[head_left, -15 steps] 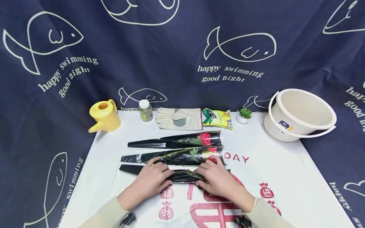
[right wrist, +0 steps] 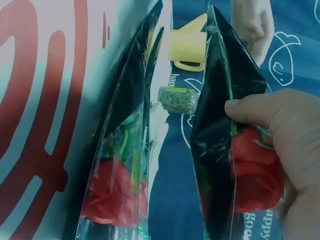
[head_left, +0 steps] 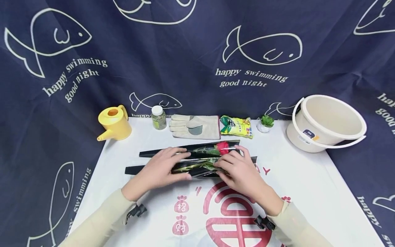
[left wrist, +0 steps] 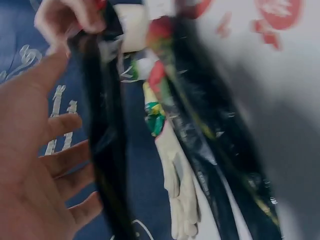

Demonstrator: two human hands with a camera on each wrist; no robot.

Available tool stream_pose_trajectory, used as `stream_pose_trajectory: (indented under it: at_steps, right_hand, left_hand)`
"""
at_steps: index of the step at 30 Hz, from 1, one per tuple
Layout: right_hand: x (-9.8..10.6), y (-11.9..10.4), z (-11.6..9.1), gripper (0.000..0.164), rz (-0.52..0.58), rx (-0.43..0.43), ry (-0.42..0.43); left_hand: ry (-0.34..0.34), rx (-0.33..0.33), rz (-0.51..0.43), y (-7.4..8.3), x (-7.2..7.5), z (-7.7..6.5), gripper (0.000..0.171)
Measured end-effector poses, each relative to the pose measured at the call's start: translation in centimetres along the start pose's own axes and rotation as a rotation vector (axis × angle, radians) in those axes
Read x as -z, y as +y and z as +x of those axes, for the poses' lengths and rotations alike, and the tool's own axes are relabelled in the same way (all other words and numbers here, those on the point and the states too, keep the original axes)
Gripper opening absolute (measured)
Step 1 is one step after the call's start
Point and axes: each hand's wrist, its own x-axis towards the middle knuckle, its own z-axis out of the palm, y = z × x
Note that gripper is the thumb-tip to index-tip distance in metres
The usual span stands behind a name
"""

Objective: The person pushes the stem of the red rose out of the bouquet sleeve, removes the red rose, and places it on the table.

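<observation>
My right hand pinches a red rose in a black and clear sleeve, its thumb on the sleeve beside the bloom. In the left wrist view this sleeve stands apart from two other sleeved roses. My left hand lies along the sleeve's stem end with fingers spread and fairly straight, fingertips at its edge. Beneath, on the table, lie a middle sleeved rose and a far sleeved rose. The held sleeve overlaps the middle one in the head view.
Along the back of the white-covered table stand a yellow watering can, a jar of green bits, work gloves, a yellow packet, a small potted succulent and a beige bucket. A blue curtain hangs behind.
The nearest sleeved rose has come up off the table and moved away from me, over the middle one. Both hands moved forward with it, and my left fingers have spread.
</observation>
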Motion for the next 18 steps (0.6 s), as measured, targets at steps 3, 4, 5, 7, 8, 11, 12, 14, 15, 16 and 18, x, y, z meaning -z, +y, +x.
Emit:
stream_pose_trajectory:
  at_steps: [3,4,5,7,8,11,12,14,15,16,18]
  right_hand:
    - [0.2,-0.2,-0.1,0.023,0.009,0.013,0.030]
    - [0.2,-0.3,-0.2,0.023,0.014,0.016,0.037]
    - [0.2,-0.4,-0.2,0.023,0.017,0.019,0.041]
    - [0.2,-0.5,-0.3,0.024,0.021,0.021,0.043]
    - [0.2,-0.5,-0.4,0.024,0.020,0.020,0.039]
    - [0.2,-0.4,-0.4,0.028,0.013,0.015,0.009]
    - [0.3,-0.3,-0.4,0.030,0.009,0.014,-0.005]
    - [0.5,-0.1,-0.4,0.033,-0.002,0.011,-0.036]
    - [0.6,0.0,-0.4,0.035,-0.007,0.009,-0.052]
    - [0.8,0.1,-0.4,0.036,-0.015,0.005,-0.066]
    - [1.1,0.4,-0.5,0.038,-0.025,-0.009,-0.078]
  left_hand:
    - [-0.167,0.099,-0.161,-0.7,0.7,0.5,0.082]
    - [-0.235,0.107,-0.233,-0.9,0.7,0.6,0.082]
    - [-0.307,0.109,-0.311,-1.1,0.7,0.7,0.081]
    - [-0.437,0.101,-0.487,-1.4,0.5,0.7,0.073]
    - [-0.490,0.099,-0.581,-1.6,0.3,0.7,0.066]
    - [-0.563,0.103,-0.771,-1.8,-0.2,0.7,0.039]
    - [-0.561,0.105,-0.796,-1.9,-0.2,0.7,0.032]
    - [-0.540,0.106,-0.789,-2.0,-0.1,0.7,0.022]
    - [-0.522,0.101,-0.759,-2.0,0.1,0.8,0.019]
    - [-0.501,0.099,-0.722,-2.1,0.3,0.8,0.017]
    - [-0.489,0.105,-0.699,-2.2,0.7,0.8,0.016]
